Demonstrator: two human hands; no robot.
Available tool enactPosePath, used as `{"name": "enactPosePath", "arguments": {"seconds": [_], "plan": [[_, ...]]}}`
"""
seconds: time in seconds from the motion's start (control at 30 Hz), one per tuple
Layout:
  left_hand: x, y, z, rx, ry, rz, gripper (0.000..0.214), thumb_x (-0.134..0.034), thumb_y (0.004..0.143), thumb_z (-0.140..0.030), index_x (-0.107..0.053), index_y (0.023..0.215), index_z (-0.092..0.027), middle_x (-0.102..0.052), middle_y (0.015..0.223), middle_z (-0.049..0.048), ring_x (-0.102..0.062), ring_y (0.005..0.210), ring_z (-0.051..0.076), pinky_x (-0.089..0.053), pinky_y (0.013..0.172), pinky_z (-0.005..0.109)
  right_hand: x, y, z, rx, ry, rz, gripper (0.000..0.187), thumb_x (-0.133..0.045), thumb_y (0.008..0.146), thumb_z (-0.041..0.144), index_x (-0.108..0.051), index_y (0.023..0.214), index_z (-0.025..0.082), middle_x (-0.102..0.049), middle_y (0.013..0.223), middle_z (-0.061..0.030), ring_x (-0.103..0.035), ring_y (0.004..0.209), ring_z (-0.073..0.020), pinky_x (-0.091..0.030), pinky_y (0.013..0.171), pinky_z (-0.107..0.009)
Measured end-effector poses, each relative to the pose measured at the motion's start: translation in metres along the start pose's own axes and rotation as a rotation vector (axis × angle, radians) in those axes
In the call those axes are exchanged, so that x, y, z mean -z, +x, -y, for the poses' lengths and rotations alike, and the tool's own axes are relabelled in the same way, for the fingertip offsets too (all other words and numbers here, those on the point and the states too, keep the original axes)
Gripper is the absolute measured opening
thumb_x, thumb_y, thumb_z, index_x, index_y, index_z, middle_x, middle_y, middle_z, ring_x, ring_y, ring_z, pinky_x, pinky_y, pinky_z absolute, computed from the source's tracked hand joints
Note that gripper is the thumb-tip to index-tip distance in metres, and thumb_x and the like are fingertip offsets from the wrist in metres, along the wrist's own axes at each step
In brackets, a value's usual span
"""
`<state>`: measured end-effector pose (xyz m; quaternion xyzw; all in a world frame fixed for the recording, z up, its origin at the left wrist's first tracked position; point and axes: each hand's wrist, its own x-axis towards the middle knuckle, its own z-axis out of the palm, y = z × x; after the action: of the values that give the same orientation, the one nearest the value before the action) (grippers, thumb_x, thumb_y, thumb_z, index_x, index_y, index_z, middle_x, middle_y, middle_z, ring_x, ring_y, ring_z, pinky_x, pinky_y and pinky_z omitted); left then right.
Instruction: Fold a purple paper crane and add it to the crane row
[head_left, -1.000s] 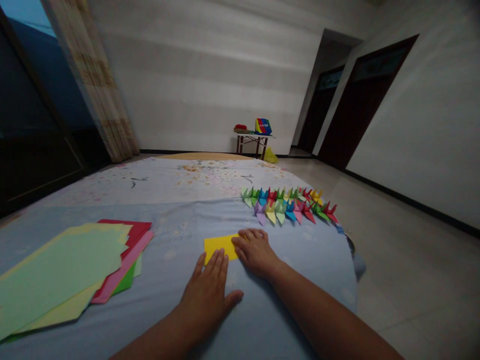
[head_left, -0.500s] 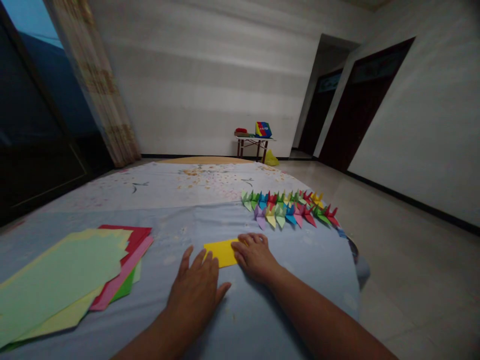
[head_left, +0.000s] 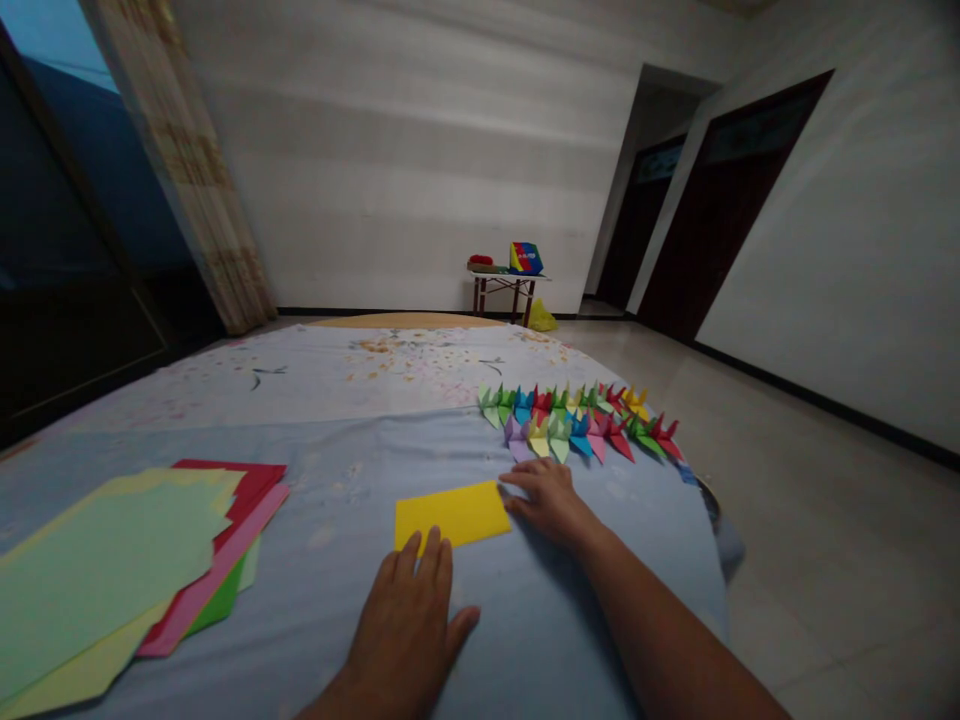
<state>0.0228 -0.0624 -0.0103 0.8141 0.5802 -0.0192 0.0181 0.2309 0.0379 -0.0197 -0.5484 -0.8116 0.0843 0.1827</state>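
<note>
A yellow folded sheet of paper (head_left: 457,508) lies flat on the pale blue tablecloth in front of me, longer from side to side than from front to back. My left hand (head_left: 412,620) rests at its near edge, fingertips on the paper and thumb spread to the right. At the right end of the sheet is my right hand (head_left: 551,502), its fingers slightly bent and its thumb apart from them near the paper's edge. Neither hand grips the sheet.
Several folded paper cranes (head_left: 559,430) stand in two rows beyond my right hand. A stack of coloured paper (head_left: 112,570) fans out on the left. The tablecloth (head_left: 300,620) reaches the table's rounded right edge. A small side table (head_left: 510,277) stands by the far wall.
My right hand has slid right, from on top of the yellow paper to its right end, uncovering more of it. My left hand has moved slightly right and nearer to me.
</note>
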Motion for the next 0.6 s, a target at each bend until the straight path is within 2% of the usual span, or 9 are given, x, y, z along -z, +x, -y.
{"name": "enactPosePath", "arguments": {"seconds": [0.1, 0.23, 0.3, 0.43, 0.6], "plan": [[0.002, 0.001, 0.003, -0.007, -0.029, -0.001, 0.058, -0.046, 0.084, -0.044, -0.047, 0.130, -0.008, -0.040, 0.138, 0.0190, -0.036, 0.128, 0.036, -0.031, 0.103, 0.052, 0.005, 0.001, -0.003, 0.100, 0.123, -0.022, 0.033, -0.059, 0.082, 0.036, -0.061, 0.114, 0.028, -0.059, 0.116, -0.0063, -0.046, 0.111, -0.0204, -0.031, 0.095, -0.038], [0.001, 0.005, 0.012, -0.035, -0.029, -0.028, 0.054, -0.042, 0.086, -0.044, -0.048, 0.130, -0.012, -0.043, 0.138, 0.0162, -0.039, 0.126, 0.033, -0.032, 0.102, 0.051, 0.006, -0.001, 0.008, 0.274, 0.191, 0.115, 0.054, -0.072, 0.067, 0.047, -0.059, 0.116, 0.030, -0.054, 0.124, -0.0061, -0.041, 0.116, -0.0229, -0.029, 0.099, -0.040], [0.001, 0.008, 0.017, -0.048, -0.026, -0.049, 0.051, -0.042, 0.087, -0.042, -0.050, 0.128, -0.013, -0.046, 0.136, 0.0160, -0.042, 0.124, 0.033, -0.032, 0.101, 0.050, 0.005, -0.002, 0.013, 0.314, 0.190, 0.153, 0.057, -0.074, 0.063, 0.049, -0.060, 0.115, 0.032, -0.053, 0.126, -0.0040, -0.040, 0.119, -0.0240, -0.027, 0.100, -0.041], [0.007, 0.015, 0.024, -0.073, -0.046, -0.117, 0.040, -0.044, 0.087, -0.035, -0.056, 0.120, -0.015, -0.054, 0.128, 0.0143, -0.048, 0.117, 0.029, -0.032, 0.100, 0.048, 0.000, -0.002, 0.019, 0.363, 0.147, 0.136, 0.040, -0.070, 0.068, 0.049, -0.065, 0.104, 0.033, -0.057, 0.122, -0.0009, -0.039, 0.119, -0.0249, -0.026, 0.099, -0.042], [0.017, 0.020, 0.025, -0.113, -0.092, -0.161, 0.023, -0.046, 0.087, -0.025, -0.062, 0.103, -0.022, -0.062, 0.106, 0.0072, -0.054, 0.100, 0.024, -0.039, 0.088, 0.042, -0.012, 0.003, 0.022, 0.458, 0.119, 0.029, 0.012, -0.062, 0.080, 0.037, -0.068, 0.087, 0.029, -0.067, 0.104, 0.0012, -0.047, 0.112, -0.0207, -0.025, 0.095, -0.040]]}}
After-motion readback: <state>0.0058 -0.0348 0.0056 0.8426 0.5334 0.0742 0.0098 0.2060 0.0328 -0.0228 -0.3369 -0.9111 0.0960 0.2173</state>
